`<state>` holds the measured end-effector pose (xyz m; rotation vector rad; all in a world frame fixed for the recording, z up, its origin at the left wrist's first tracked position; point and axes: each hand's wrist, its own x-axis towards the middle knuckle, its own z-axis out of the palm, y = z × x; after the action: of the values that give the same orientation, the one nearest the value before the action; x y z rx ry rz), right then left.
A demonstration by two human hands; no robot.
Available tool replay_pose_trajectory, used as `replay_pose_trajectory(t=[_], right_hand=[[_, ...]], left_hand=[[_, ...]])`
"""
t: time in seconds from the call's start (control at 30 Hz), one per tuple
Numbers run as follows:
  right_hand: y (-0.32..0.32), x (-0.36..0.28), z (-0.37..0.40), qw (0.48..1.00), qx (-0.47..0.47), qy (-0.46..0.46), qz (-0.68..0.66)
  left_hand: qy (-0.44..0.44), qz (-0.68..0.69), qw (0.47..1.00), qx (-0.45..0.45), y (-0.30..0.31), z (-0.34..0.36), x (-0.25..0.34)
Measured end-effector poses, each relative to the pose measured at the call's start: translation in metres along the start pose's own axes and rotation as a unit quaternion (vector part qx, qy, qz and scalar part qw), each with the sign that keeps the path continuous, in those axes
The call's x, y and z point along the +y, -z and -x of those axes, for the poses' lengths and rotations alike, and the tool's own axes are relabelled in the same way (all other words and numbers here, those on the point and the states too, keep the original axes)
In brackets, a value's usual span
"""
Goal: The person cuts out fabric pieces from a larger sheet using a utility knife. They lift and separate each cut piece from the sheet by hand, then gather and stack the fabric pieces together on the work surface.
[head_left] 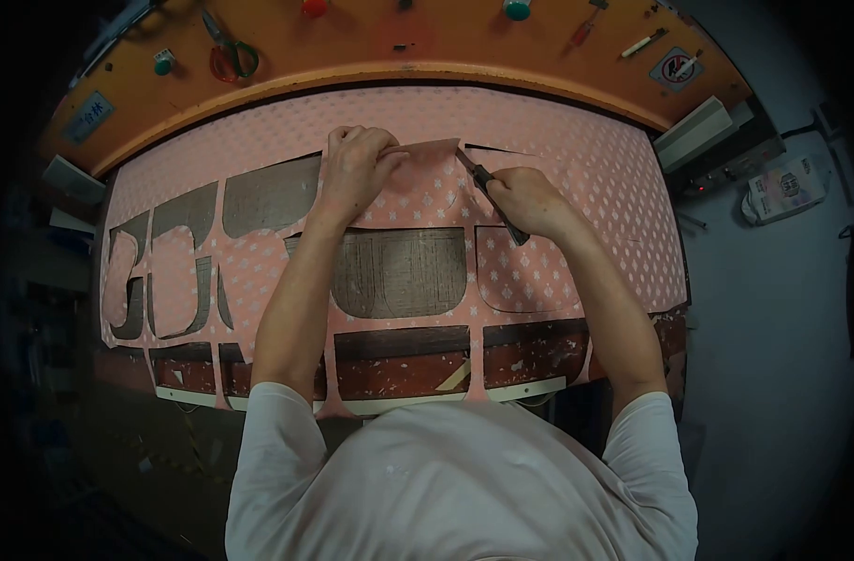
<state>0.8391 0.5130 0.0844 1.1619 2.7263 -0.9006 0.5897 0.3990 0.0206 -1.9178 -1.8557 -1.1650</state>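
A pink sheet (614,215) with a silvery flower-like pattern covers the work table, with several panel-shaped openings cut through it. Pinched in my left hand (354,173) is the edge of a pink panel (427,192), its top edge lifted and folded over. My right hand (530,201) grips a dark-handled utility knife (484,179), whose blade tip meets the sheet at the lifted panel's right corner. Right of the blade runs a thin dark slit (497,150). A second panel (525,271), outlined by a cut, lies flat below my right hand.
Loose pink cutouts (176,280) lie at the left. A dark cutting surface (399,271) shows through the openings. On the orange ledge (352,56) behind are scissors (231,61), a red button (315,7), a green button (517,9) and a red-handled tool (584,33). A white bag (784,192) lies right.
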Motion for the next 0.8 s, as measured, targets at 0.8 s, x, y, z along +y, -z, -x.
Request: replay_pose_trajectory(t=[0.8], right_hand=[[-0.076, -0.005, 0.08, 0.867, 0.011, -0.08, -0.491]], left_hand=[[0.15, 0.166, 0.969, -0.103, 0.049, -0.02, -0.004]])
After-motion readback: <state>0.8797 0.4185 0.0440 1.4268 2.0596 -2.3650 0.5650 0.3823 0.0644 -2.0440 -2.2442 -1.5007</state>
